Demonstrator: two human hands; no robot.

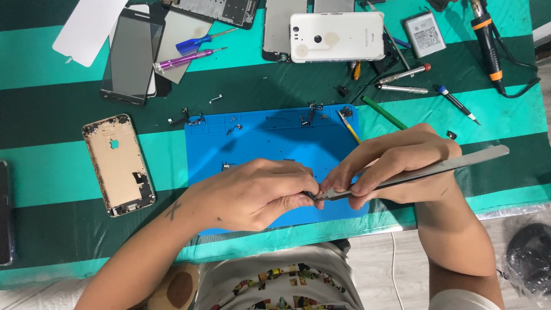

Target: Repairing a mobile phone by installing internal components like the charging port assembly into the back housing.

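Tweezers (413,175) in the right hand (396,166) nip a tiny part over the blue mat (258,143), pinched by the left hand (258,192); phone shells lie opened beyond the mat.

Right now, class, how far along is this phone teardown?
Done: the gold phone shell lies gutted, with small parts on the blue mat. In hand: the left hand pinches a tiny part while the right hand works tweezers on it. Left: everything lies unassembled.
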